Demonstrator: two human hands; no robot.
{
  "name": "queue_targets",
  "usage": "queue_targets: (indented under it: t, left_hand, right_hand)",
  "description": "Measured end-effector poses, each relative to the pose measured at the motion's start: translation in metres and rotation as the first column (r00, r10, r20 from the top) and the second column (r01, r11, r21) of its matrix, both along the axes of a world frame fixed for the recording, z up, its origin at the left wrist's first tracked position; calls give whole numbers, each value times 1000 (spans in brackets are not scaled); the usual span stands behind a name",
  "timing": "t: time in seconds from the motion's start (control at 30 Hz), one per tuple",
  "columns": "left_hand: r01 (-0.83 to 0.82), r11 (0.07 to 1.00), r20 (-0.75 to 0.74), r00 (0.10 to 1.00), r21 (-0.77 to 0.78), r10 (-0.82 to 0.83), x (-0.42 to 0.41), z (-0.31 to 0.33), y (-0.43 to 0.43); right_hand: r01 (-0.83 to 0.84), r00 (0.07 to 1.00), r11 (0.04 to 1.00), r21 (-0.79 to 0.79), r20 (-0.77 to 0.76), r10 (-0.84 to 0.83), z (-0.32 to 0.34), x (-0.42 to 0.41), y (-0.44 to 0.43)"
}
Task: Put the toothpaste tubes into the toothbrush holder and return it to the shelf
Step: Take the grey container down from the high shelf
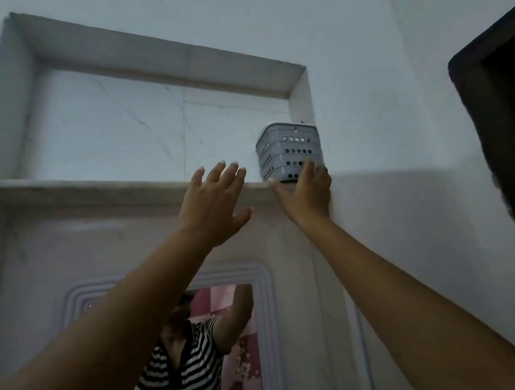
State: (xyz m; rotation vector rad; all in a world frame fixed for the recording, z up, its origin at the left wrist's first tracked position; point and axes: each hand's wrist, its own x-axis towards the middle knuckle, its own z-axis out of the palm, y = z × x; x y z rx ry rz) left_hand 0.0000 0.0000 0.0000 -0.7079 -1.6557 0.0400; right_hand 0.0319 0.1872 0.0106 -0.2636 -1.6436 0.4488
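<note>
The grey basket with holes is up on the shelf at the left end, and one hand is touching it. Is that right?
Not quite. The head view shows the grey basket at the right end of the shelf, against the niche's side wall. The rest holds: the right hand touches its base, while the left hand is open beside it.

mirror (202, 343) beneath, dark frame (509, 124) right

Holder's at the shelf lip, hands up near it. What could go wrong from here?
1. The grey perforated plastic toothbrush holder stands at the front edge of the pale marble shelf; letting go here may tip it off.
2. Only the right hand touches its base; the left hand is open beside it, giving no support.
</note>
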Motion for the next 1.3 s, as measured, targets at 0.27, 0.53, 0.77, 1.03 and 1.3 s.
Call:
queue_targets:
  t: [0.27, 0.53, 0.77, 1.03, 1.3]
  left_hand:
    - [9, 1000, -13, 1000, -10, -9, -36, -4, 5]
    - [152, 988, 43, 987, 38, -154, -39, -8, 7]
    - [512, 810, 405, 702, 285, -586, -1, 5, -6]
    - [592, 215, 330, -91, 777, -940, 45, -59, -28]
    - [447, 133, 176, -55, 884, -983, 60, -286, -60]
  right_hand:
    - [42, 999, 988, -147, -16, -45, 43, -10, -4]
    - [-113, 993, 969, -220, -61, 102, 59, 2, -10]
    - [-370, 906, 920, -126, -266, 328, 32, 53, -29]
    - [-725, 688, 677, -126, -167, 706, -83, 105, -69]
    - [-832, 534, 501, -240, -98, 840, -326, 90, -110]
